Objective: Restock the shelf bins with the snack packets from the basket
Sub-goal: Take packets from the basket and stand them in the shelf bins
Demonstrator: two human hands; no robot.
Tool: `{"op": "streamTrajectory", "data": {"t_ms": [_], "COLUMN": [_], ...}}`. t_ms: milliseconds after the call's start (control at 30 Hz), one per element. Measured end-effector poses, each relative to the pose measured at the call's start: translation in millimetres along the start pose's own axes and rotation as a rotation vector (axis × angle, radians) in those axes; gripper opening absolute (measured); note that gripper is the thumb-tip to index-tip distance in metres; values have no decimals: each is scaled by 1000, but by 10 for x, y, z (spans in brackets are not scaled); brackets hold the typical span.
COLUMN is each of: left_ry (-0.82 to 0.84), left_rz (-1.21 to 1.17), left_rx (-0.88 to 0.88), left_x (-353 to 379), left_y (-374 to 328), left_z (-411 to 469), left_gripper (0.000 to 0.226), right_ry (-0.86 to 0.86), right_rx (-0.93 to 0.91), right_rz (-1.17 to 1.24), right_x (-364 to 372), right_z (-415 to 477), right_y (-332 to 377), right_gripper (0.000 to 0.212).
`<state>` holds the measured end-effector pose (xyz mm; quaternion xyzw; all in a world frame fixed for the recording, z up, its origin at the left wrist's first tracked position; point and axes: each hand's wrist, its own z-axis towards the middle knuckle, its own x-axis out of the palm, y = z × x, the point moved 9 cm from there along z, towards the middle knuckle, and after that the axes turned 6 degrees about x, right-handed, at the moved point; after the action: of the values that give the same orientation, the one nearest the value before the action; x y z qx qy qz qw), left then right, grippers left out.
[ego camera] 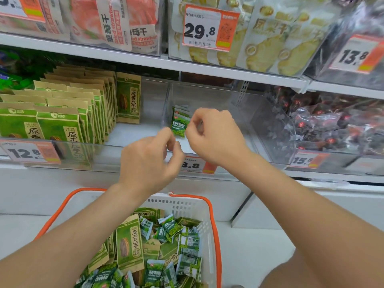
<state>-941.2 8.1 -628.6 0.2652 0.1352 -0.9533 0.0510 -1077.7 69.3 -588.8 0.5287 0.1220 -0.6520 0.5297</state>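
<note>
A short row of small green pea packets (180, 124) stands upright in a clear shelf bin (220, 96). My right hand (214, 134) is over that bin with curled fingers right against the front packet's right edge; whether it pinches the packet is hidden. My left hand (149, 161) hovers at the bin's front with finger and thumb curled together on nothing, just left of and below the packets. Below, a white basket with orange handles (216, 235) holds several more small green packets (170, 227) and tan-and-green sunflower seed packets (129, 244).
The bin to the left holds several rows of sunflower seed packets (68, 113). A bin of dark red wrapped snacks (332, 125) is on the right. The shelf above (133, 57) carries dried strawberry and pineapple bags. Price tags line the shelf front.
</note>
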Motion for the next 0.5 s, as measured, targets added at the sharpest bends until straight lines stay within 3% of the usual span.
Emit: {"op": "streamTrajectory", "data": {"t_ms": [100,200,300,367,500], "left_ry": [183,613,1001,1141,1370], "left_rz": [-154,-215,-115,-99,-76], "left_rx": [33,-16,9,40,105], "left_x": [245,770,1234,1390,1627], "left_y": [-144,-192,-210,-283,-457], "left_z": [-291,-716,-1295,-1608,-2143], "left_gripper": [30,40,40,37,30], "right_ry": [160,391,631,801,1061], "right_rx": [-74,-122,-144,-147,-173], "right_rz": [-77,-235,-396,-469,-655], "right_x": [-40,226,617,864,1202], "right_z": [-403,-756,-1121,-1377,-1801], "right_y": [110,30,-178,-339,-593], "right_gripper": [15,16,21,30,22]}}
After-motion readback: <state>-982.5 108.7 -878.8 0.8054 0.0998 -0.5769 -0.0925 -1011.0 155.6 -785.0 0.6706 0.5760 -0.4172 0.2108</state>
